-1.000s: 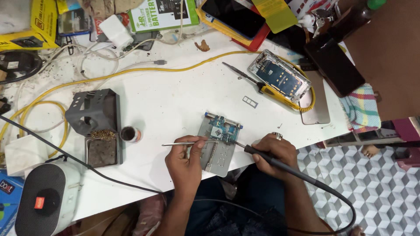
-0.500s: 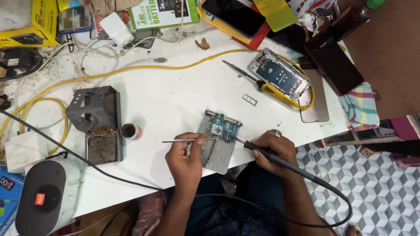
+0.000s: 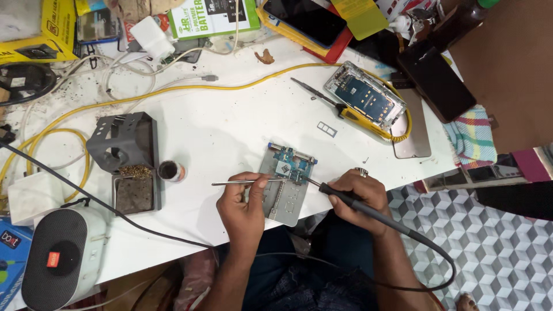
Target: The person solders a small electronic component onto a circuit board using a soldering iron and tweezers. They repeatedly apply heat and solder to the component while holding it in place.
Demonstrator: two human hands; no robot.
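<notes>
Working over a white table point(image 3: 219, 129), cluttered along the far edge from the hands, with a grey cube-pattern tiled floor point(image 3: 495, 253) below on the right-hand side. Left hand point(image 3: 245, 204) pinches one pair of tweezers point(image 3: 245, 182), lying flat, handle end sticking out past the hand's outer side, tips over the board. Right hand point(image 3: 360, 193) is clenched round one soldering iron point(image 3: 340, 197), tip touching one small blue circuit board point(image 3: 291, 164). Board sits clamped at the far end of one metal holder plate point(image 3: 285, 198), which lies between the two hands at the near table edge. Outboard of left hand: one small flux pot point(image 3: 170, 170), one grey iron stand point(image 3: 124, 144) with brass wool tray, one round grey speaker point(image 3: 57, 256) nearer the body. Beyond the hands: one yellow cable point(image 3: 190, 88) snaking across, one white charger point(image 3: 151, 35), one green box point(image 3: 210, 17). Beyond the right hand: one opened phone point(image 3: 366, 99), one screwdriver point(image 3: 331, 103) with yellow handle touching it, one small SIM tray point(image 3: 326, 128), two dark phones point(image 3: 311, 20) point(image 3: 438, 80), one striped cloth point(image 3: 475, 138) at the table edge. One black cord point(image 3: 426, 253) runs from the iron back past the right forearm
</notes>
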